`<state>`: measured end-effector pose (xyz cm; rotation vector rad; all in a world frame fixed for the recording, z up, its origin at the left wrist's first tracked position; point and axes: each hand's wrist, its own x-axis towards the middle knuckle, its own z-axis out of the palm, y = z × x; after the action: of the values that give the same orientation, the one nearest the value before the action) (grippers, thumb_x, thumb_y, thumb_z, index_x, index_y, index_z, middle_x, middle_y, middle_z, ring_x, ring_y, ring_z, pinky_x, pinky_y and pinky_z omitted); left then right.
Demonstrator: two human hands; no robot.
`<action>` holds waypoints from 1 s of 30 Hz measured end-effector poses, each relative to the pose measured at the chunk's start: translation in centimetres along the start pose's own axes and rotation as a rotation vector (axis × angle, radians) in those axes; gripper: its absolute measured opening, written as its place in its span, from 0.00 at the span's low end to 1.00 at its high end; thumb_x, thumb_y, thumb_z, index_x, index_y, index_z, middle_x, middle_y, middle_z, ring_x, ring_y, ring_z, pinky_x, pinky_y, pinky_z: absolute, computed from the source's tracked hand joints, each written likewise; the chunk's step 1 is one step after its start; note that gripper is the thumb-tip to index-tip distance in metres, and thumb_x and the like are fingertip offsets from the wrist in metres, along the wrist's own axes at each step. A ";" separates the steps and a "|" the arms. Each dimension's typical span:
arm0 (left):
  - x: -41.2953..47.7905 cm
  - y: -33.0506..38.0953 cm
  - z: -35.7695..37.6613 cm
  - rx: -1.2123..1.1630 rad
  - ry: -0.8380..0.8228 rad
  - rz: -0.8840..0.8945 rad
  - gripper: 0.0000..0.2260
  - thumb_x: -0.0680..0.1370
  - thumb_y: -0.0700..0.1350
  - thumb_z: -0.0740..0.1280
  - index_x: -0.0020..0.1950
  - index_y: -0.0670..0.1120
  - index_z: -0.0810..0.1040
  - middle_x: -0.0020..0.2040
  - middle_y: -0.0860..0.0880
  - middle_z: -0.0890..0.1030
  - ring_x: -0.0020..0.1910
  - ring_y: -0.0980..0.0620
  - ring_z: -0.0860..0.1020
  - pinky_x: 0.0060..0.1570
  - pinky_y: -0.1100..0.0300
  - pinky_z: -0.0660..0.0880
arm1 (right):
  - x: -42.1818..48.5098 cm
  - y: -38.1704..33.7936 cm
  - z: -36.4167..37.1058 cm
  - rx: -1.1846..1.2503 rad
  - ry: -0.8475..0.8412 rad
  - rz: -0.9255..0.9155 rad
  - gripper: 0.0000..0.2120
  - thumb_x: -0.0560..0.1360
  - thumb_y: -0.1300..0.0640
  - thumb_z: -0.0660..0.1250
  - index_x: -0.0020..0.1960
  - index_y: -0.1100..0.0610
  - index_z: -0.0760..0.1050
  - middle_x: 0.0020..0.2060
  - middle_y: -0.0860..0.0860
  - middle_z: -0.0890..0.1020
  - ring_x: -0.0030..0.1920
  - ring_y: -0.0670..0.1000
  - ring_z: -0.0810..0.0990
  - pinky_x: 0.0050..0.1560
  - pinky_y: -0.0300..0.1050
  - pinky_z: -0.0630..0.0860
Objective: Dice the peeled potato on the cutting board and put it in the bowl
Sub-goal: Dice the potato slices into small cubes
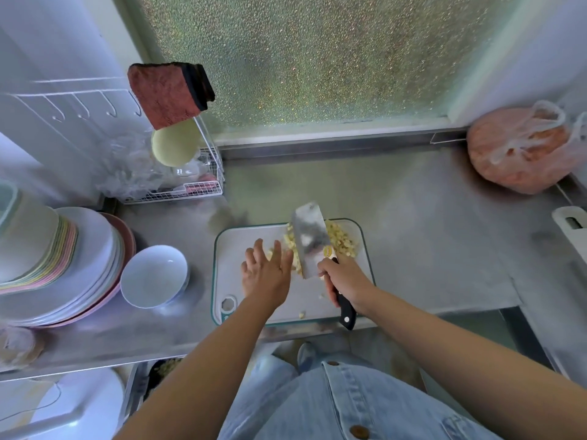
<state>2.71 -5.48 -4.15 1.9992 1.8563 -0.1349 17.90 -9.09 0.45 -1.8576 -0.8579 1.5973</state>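
Observation:
Diced yellow potato [341, 241] lies heaped at the far right of the white cutting board [235, 249], which has a green rim. My right hand [344, 281] grips the black handle of a cleaver [309, 239], whose broad blade lies tilted over the pile. Just left of the blade, my left hand [265, 271] rests with straight fingers against the potato pieces. A few stray pieces lie near the board's front edge. An empty white bowl [154, 276] stands on the steel counter to the left of the board.
A stack of plates [73, 268] sits left of the bowl. At the back left a wire rack [193, 182] holds cloths and sponges. A pink plastic bag [521, 150] sits at the back right. Bare steel counter [428, 233] lies right of the board.

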 end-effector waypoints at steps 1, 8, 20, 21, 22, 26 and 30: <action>-0.1 0.2 -0.1 -0.039 0.025 0.018 0.23 0.83 0.57 0.45 0.78 0.55 0.55 0.77 0.45 0.52 0.73 0.43 0.55 0.68 0.49 0.58 | 0.0 0.2 -0.1 0.004 -0.002 0.005 0.04 0.75 0.61 0.58 0.41 0.60 0.66 0.18 0.55 0.69 0.17 0.52 0.63 0.22 0.39 0.64; -0.5 1.0 0.2 -0.069 0.018 0.130 0.24 0.83 0.58 0.44 0.72 0.53 0.69 0.77 0.48 0.54 0.73 0.46 0.54 0.70 0.50 0.56 | 0.4 0.2 -0.5 0.063 0.023 0.018 0.09 0.76 0.59 0.57 0.40 0.62 0.70 0.19 0.54 0.68 0.18 0.52 0.65 0.22 0.40 0.64; 1.0 2.2 -3.0 -1.317 -0.206 -0.249 0.17 0.83 0.53 0.56 0.55 0.42 0.77 0.44 0.39 0.83 0.38 0.43 0.81 0.37 0.55 0.77 | 0.8 0.7 0.3 -0.993 0.265 -0.553 0.08 0.79 0.54 0.58 0.55 0.55 0.69 0.42 0.51 0.79 0.41 0.55 0.79 0.37 0.43 0.65; 1.1 2.2 -3.1 -1.307 -0.189 -0.256 0.15 0.83 0.49 0.57 0.54 0.40 0.77 0.46 0.38 0.83 0.39 0.42 0.82 0.39 0.53 0.79 | 0.8 0.8 0.4 -1.034 0.246 -0.604 0.10 0.79 0.54 0.59 0.57 0.55 0.70 0.44 0.52 0.80 0.44 0.55 0.79 0.37 0.42 0.65; 1.2 2.1 -3.0 -1.298 -0.170 -0.267 0.13 0.83 0.44 0.56 0.54 0.37 0.77 0.47 0.37 0.83 0.41 0.41 0.83 0.43 0.51 0.80 | 0.9 1.0 0.5 -1.037 0.221 -0.648 0.11 0.78 0.54 0.60 0.58 0.55 0.71 0.45 0.52 0.81 0.45 0.55 0.80 0.38 0.41 0.65; 1.1 0.8 -2.6 -1.290 -0.167 -0.331 0.14 0.79 0.35 0.52 0.53 0.32 0.76 0.46 0.36 0.83 0.38 0.39 0.83 0.48 0.46 0.81 | 2.1 2.2 0.3 -0.884 0.083 -0.698 0.12 0.77 0.47 0.60 0.53 0.53 0.74 0.42 0.49 0.78 0.40 0.51 0.77 0.38 0.45 0.70; 1.0 -0.4 -2.5 -1.296 -0.147 -0.402 0.15 0.80 0.37 0.52 0.55 0.32 0.75 0.46 0.35 0.82 0.35 0.43 0.81 0.39 0.52 0.80 | 3.3 2.8 -0.3 -0.700 0.012 -0.661 0.29 0.75 0.35 0.47 0.66 0.48 0.72 0.50 0.49 0.68 0.50 0.47 0.71 0.51 0.41 0.69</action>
<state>1.96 -3.64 -2.35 0.7056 1.5260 0.6298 18.88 -8.41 -3.74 -1.6904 -1.9576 0.9186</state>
